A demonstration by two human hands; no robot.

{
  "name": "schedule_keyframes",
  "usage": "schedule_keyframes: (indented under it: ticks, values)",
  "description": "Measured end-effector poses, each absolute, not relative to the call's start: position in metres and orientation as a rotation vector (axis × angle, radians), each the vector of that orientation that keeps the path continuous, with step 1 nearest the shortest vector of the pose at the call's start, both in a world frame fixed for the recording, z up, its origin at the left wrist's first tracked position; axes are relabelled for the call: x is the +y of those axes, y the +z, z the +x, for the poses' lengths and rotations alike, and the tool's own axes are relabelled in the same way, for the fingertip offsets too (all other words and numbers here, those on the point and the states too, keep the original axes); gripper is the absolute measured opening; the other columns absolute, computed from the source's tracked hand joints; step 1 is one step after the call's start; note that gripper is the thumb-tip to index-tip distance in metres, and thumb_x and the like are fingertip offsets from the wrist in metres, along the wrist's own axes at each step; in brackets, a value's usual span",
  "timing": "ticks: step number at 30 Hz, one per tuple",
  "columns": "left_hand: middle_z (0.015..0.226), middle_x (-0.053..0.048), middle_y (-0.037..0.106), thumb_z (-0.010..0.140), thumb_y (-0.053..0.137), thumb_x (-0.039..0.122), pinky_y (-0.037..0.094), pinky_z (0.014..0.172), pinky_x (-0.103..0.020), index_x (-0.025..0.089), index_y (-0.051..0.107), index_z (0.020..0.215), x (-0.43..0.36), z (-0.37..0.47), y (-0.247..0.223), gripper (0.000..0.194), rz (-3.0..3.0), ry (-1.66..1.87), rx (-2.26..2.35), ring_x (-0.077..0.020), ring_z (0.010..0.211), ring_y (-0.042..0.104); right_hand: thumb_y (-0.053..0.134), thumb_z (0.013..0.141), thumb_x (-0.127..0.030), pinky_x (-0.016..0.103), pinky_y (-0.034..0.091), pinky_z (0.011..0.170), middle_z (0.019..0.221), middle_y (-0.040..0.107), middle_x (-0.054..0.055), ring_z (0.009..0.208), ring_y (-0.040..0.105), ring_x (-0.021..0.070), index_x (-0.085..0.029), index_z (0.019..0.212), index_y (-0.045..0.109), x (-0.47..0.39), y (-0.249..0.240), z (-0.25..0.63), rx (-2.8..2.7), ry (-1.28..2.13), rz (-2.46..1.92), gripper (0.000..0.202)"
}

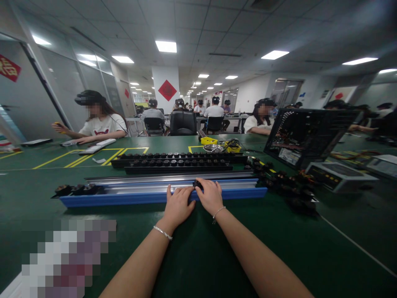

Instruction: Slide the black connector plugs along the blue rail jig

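Note:
A long blue rail [130, 200] with a bright metal channel lies across the table before me. Over its front wall hooks my left hand [179, 203], fingers inside the channel and thumb in front, closed on the rail. Just beside it, my right hand [209, 193] pinches a small black block-like part [197, 185] at the channel; the fingers hide much of it. Several black round-topped modules [79, 189] sit at the rail's left end. Behind runs another dark-edged metal rail [149, 179].
Two black strips full of modules [178, 163] lie farther back. Loose black modules [297, 190] are heaped right, near a power supply [341, 176] and an open computer case [310, 136]. A metal bowl [212, 148] and yellow bin [209, 140] stand behind. People sit at tables beyond.

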State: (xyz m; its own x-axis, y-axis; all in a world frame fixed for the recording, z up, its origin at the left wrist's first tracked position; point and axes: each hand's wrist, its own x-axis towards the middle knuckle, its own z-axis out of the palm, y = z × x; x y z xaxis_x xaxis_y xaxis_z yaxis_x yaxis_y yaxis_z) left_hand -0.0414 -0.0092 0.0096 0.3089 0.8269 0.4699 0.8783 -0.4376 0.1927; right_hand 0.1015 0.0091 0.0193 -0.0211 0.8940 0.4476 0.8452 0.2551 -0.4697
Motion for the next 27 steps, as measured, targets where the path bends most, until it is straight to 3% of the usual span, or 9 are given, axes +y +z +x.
schedule_keyframes:
  ticks: [9, 27]
  values:
    - [0.112, -0.005, 0.065, 0.080, 0.053, 0.032, 0.005, 0.110, -0.056, 0.025, 0.050, 0.118, -0.0083, -0.0413, 0.0073, 0.040, -2.456, -0.816, -1.596, -0.0234, 0.107, 0.054, 0.047, 0.084, -0.034, 0.041, 0.022, 0.100, 0.107, 0.066, 0.003, 0.105, 0.052, 0.0197, -0.028, 0.108, 0.059, 0.0129, 0.0160, 0.0941, -1.773, 0.019, -1.611, 0.028]
    - [0.115, -0.005, 0.064, 0.080, 0.052, 0.032, 0.006, 0.111, -0.056, 0.025, 0.051, 0.115, -0.0071, -0.0419, 0.0059, 0.036, -2.454, -0.793, -1.583, -0.0235, 0.109, 0.054, 0.044, 0.084, -0.029, 0.036, 0.029, 0.096, 0.103, 0.066, 0.008, 0.100, 0.055, 0.0213, -0.019, 0.116, 0.053, 0.0141, 0.0117, 0.0985, -1.732, -0.052, -1.648, 0.035]
